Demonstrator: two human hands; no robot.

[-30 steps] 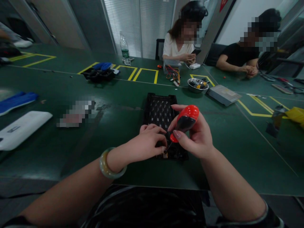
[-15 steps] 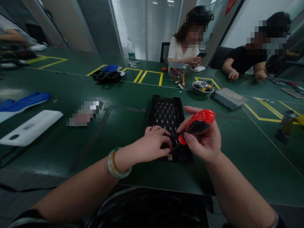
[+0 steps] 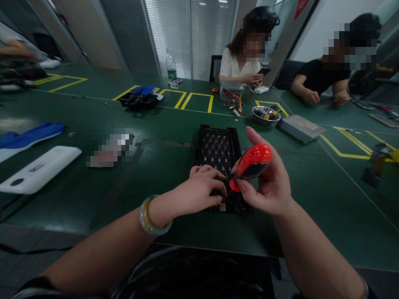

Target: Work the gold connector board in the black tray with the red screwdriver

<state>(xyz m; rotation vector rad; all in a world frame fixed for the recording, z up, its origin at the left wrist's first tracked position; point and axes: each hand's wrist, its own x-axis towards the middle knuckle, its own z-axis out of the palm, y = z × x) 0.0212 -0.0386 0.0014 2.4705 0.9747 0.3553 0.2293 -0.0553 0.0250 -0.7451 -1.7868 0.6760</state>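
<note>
A black rectangular casing (image 3: 202, 139) with a patterned inner panel lies before me on the green table. My right hand (image 3: 272, 178) grips a red-and-black screwdriver (image 3: 254, 160) by its handle. The thin shaft slants down left toward a small brass-coloured part (image 3: 222, 206) at the casing's near end. My left hand (image 3: 201, 189) lies over the casing's near left side, fingers curled. Its thumb and forefinger are closed together by the screwdriver's tip; what they pinch, if anything, is hidden.
On the left lie a white device (image 3: 40, 170), a blue-and-white glove (image 3: 34, 135) and a blurred-out phone-like object (image 3: 110, 151). Farther off are a black tray (image 3: 140, 101), a bottle (image 3: 172, 72), a metal bowl (image 3: 266, 116) and a grey box (image 3: 301, 128). Two people sit opposite.
My right hand has shifted slightly left with the screwdriver, and its forefinger has lifted off the handle. My left hand stays in nearly the same place.
</note>
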